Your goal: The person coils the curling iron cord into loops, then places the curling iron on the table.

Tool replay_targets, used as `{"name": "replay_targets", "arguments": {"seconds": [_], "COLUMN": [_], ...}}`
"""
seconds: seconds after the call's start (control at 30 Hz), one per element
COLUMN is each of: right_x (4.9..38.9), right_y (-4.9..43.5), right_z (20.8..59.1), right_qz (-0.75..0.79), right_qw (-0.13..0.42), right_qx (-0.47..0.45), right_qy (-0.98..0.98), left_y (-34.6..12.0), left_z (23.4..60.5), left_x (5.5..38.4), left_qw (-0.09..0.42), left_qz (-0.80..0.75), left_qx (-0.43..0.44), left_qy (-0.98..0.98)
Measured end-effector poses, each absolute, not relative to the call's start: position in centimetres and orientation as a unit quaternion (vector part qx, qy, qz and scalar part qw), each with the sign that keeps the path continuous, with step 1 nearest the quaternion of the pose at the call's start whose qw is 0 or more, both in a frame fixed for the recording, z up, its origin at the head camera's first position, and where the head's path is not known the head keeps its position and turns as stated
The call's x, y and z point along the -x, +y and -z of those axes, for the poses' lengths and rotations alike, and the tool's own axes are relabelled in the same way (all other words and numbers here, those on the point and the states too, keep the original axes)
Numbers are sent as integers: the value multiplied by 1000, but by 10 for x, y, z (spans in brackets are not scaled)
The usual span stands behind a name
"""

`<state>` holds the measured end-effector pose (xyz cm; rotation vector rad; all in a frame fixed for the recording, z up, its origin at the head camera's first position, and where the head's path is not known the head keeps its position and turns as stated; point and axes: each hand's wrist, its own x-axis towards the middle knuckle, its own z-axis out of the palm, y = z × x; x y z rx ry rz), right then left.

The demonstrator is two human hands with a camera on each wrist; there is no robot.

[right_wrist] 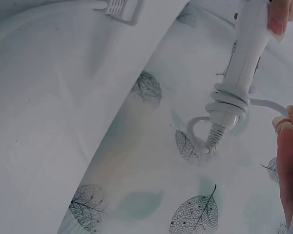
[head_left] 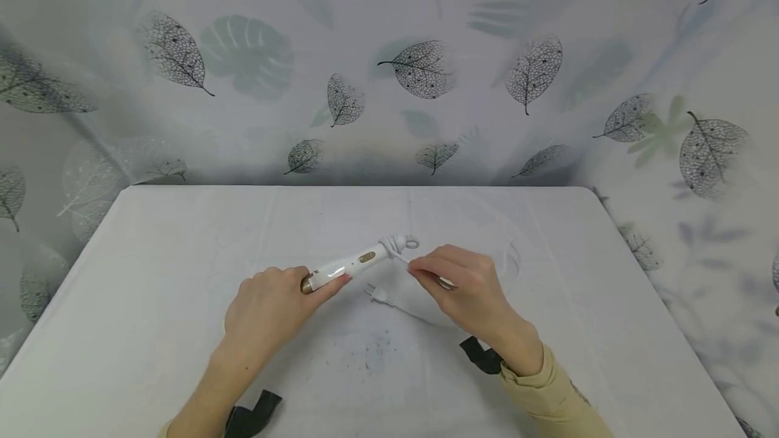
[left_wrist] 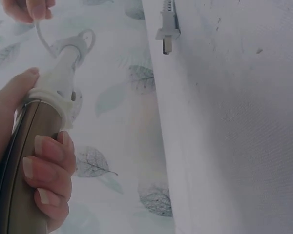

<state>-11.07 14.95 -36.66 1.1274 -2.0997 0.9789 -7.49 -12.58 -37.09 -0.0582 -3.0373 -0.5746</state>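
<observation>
A white hair styling iron [head_left: 341, 269] with a gold-brown barrel [left_wrist: 36, 161] is held over the table by my left hand [head_left: 268, 306], whose fingers curl round the barrel. It slants up to the right. Grey-white cord coils [right_wrist: 227, 103] loop a few times round the handle's tail end, beside the ribbed cord sleeve [right_wrist: 215, 136]. My right hand [head_left: 465, 282], just right of that end, pinches the cord [right_wrist: 268, 103] between thumb and fingers, with the cord stretched from the coils. Below the iron is the two-pin plug [head_left: 381, 297], its cord running right beneath the right hand.
The white-covered table [head_left: 182, 235] ends at a back edge against a leaf-patterned curtain [head_left: 365, 26]. Dark specks [head_left: 368, 353] mark the cover near the front. Black straps [head_left: 252, 414] hang by both wrists.
</observation>
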Motion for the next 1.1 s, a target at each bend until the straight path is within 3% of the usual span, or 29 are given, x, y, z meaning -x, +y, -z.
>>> {"name": "replay_targets", "arguments": {"seconds": [0.5, 1.1], "right_x": [114, 117], "right_y": [152, 157], "right_z": [369, 367], "right_qz": [-331, -378], "right_qw": [265, 311], "right_qx": [-340, -255], "right_qy": [-839, -834], "left_y": [-128, -131], "left_z": [368, 363], "left_x": [75, 77], "left_qw": [34, 61], "left_qz": [197, 231], "left_qx": [10, -6], "left_qy": [-980, -971]}}
